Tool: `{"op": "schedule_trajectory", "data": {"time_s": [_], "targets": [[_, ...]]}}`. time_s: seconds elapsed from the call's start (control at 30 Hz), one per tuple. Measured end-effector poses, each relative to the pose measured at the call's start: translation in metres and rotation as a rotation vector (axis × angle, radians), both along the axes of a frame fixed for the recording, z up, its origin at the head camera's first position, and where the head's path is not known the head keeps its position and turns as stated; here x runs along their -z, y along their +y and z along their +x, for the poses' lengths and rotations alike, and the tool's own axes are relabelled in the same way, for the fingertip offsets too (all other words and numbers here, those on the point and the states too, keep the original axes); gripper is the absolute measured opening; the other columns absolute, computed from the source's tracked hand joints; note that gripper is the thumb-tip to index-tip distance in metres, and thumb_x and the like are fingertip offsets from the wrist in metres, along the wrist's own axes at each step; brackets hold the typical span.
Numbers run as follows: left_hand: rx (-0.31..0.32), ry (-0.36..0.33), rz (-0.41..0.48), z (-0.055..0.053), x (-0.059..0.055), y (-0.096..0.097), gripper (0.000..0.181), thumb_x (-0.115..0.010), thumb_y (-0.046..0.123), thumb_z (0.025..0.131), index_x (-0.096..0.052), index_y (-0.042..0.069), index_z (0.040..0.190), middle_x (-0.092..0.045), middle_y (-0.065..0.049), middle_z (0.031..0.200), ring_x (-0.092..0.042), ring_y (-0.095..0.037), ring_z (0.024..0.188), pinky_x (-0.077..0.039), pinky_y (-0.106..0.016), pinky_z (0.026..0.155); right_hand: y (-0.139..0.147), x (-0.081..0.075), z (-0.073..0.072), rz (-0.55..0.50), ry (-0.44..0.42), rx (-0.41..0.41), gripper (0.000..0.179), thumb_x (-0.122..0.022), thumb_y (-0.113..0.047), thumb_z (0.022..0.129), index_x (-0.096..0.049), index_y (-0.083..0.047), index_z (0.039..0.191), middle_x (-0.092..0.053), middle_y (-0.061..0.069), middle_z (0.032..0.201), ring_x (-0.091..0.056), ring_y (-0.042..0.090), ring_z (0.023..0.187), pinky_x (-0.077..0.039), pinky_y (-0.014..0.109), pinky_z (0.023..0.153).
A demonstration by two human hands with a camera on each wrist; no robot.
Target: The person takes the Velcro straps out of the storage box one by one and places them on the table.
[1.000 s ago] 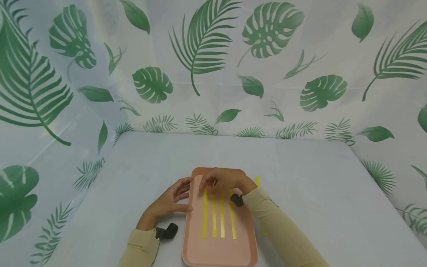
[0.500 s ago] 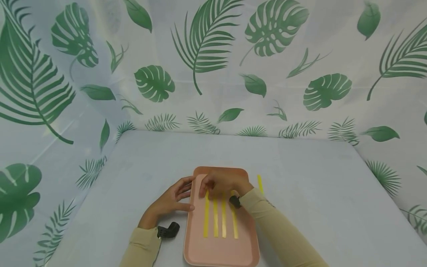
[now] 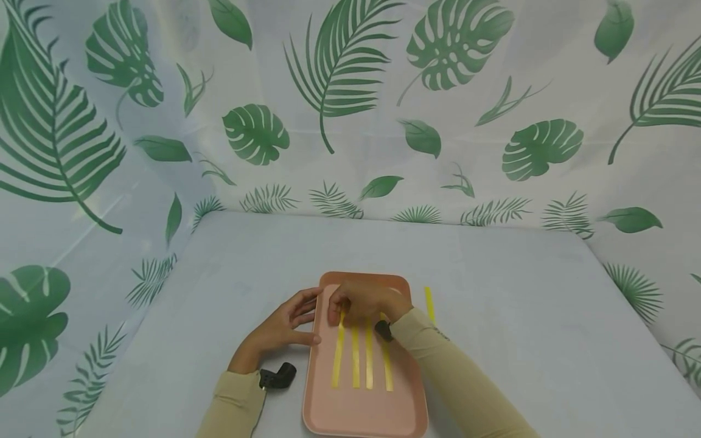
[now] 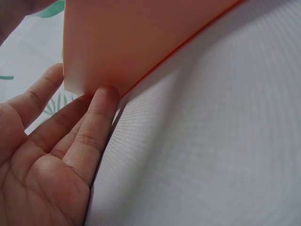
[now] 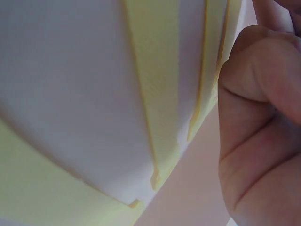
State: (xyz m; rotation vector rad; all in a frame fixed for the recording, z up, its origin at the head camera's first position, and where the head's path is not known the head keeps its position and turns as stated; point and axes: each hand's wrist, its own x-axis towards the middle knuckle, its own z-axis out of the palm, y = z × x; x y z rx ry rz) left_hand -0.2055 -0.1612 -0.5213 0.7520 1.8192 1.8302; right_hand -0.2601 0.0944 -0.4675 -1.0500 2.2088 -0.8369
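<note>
A pink rectangular tray (image 3: 364, 413) lies on the table with several narrow yellow strips on it, side by side lengthwise. My left hand (image 3: 280, 325) is at the tray's left side, thumb on the rim and extended fingers against the outer wall (image 4: 108, 42). Over the tray's far part, my right hand (image 3: 362, 301) has its fingers curled down and pinches the far end of the leftmost yellow strip (image 3: 338, 362), which slants slightly. The pinching fingertips are partly hidden. In the right wrist view, other yellow strips (image 5: 157, 94) run beside the curled right hand (image 5: 258, 113).
Another yellow strip (image 3: 429, 301) lies on the white table (image 3: 509, 316), just right of the tray and partly behind the right sleeve (image 3: 457, 368). Leaf-patterned cloth (image 3: 361, 79) hangs behind the table and at its sides. Black cameras (image 3: 279, 376) sit on both wrists.
The leftmost strip has tilted, its near end shifting slightly left of its far end. The right fingers have curled in a little more. My left hand keeps its place at the tray.
</note>
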Motion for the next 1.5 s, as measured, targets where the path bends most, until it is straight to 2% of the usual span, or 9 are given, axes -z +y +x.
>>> {"op": "schedule_trajectory", "data": {"time_s": [0.37,0.47,0.63,0.7,0.83,1.03,1.17,1.37,1.5], "targets": [[0.006,-0.005,0.005,0.000,0.001,0.002,0.104,-0.091,0.018,0.091,-0.024,-0.006,0.167,-0.025,-0.034,0.172,-0.038,-0.055,0.152,-0.051,-0.029,0.113,0.001,-0.003,0.001,-0.045,0.034,-0.042,0.028,-0.075,0.019,0.080,-0.078,-0.006,0.092,-0.074,-0.007,0.088,-0.061,0.000,0.083,-0.055,0.020,0.081],[0.007,-0.003,0.010,-0.001,0.003,0.002,0.103,-0.090,0.017,0.092,-0.024,-0.006,0.167,-0.027,-0.034,0.171,-0.040,-0.055,0.150,-0.052,-0.029,0.112,0.002,-0.004,0.001,-0.084,0.022,-0.048,0.021,-0.074,0.015,0.087,-0.078,-0.005,0.093,-0.073,-0.003,0.089,-0.061,0.001,0.083,-0.055,0.021,0.082],[0.005,-0.017,0.007,0.000,0.001,0.003,0.103,-0.091,0.015,0.091,-0.025,-0.006,0.167,-0.028,-0.033,0.170,-0.040,-0.055,0.150,-0.052,-0.030,0.112,0.005,-0.012,0.001,-0.152,-0.085,-0.003,0.015,-0.063,0.003,0.102,-0.076,-0.001,0.096,-0.072,0.002,0.090,-0.064,0.008,0.084,-0.055,0.025,0.083],[0.004,-0.019,0.007,0.000,0.001,0.003,0.103,-0.091,0.014,0.091,-0.025,-0.006,0.167,-0.028,-0.034,0.170,-0.040,-0.055,0.150,-0.053,-0.030,0.112,0.007,-0.017,0.002,-0.137,-0.062,0.007,0.017,-0.060,0.003,0.103,-0.076,-0.002,0.097,-0.071,-0.001,0.091,-0.061,0.009,0.083,-0.052,0.025,0.081],[-0.006,-0.013,-0.002,-0.001,0.001,0.004,0.102,-0.091,0.013,0.090,-0.027,-0.006,0.167,-0.029,-0.033,0.170,-0.039,-0.055,0.151,-0.052,-0.028,0.111,0.011,-0.026,0.001,-0.108,0.078,-0.032,0.019,-0.064,0.008,0.101,-0.074,-0.008,0.099,-0.067,-0.005,0.094,-0.054,0.007,0.078,-0.049,0.024,0.075],[-0.018,0.011,-0.014,-0.001,0.001,0.003,0.101,-0.091,0.013,0.089,-0.029,-0.005,0.166,-0.030,-0.031,0.170,-0.036,-0.053,0.153,-0.050,-0.027,0.113,0.013,-0.039,0.004,-0.177,0.104,-0.037,0.013,-0.067,0.008,0.103,-0.074,-0.003,0.107,-0.069,0.005,0.098,-0.049,0.003,0.074,-0.047,0.023,0.070],[0.001,0.003,0.010,0.000,0.000,0.003,0.103,-0.089,0.010,0.091,-0.022,-0.009,0.167,-0.027,-0.036,0.169,-0.035,-0.056,0.153,-0.048,-0.030,0.117,0.016,-0.043,0.006,-0.236,0.139,-0.011,0.014,-0.065,0.006,0.104,-0.074,0.001,0.113,-0.068,0.006,0.097,-0.046,0.003,0.071,-0.045,0.023,0.068],[0.005,-0.004,0.018,0.000,-0.001,0.003,0.103,-0.090,0.012,0.091,-0.022,-0.011,0.166,-0.025,-0.035,0.171,-0.033,-0.056,0.154,-0.048,-0.027,0.116,0.025,-0.043,0.009,-0.307,0.126,0.073,0.008,-0.065,0.002,0.106,-0.072,0.002,0.107,-0.060,-0.002,0.087,-0.043,0.006,0.068,-0.042,0.026,0.068],[0.002,0.008,0.026,0.000,0.000,0.002,0.102,-0.091,0.012,0.091,-0.025,-0.011,0.165,-0.025,-0.036,0.171,-0.033,-0.057,0.153,-0.049,-0.025,0.114,0.030,-0.045,0.012,-0.346,0.128,0.152,0.007,-0.065,0.002,0.105,-0.072,0.000,0.105,-0.063,-0.003,0.089,-0.052,0.011,0.076,-0.048,0.030,0.073]]}}
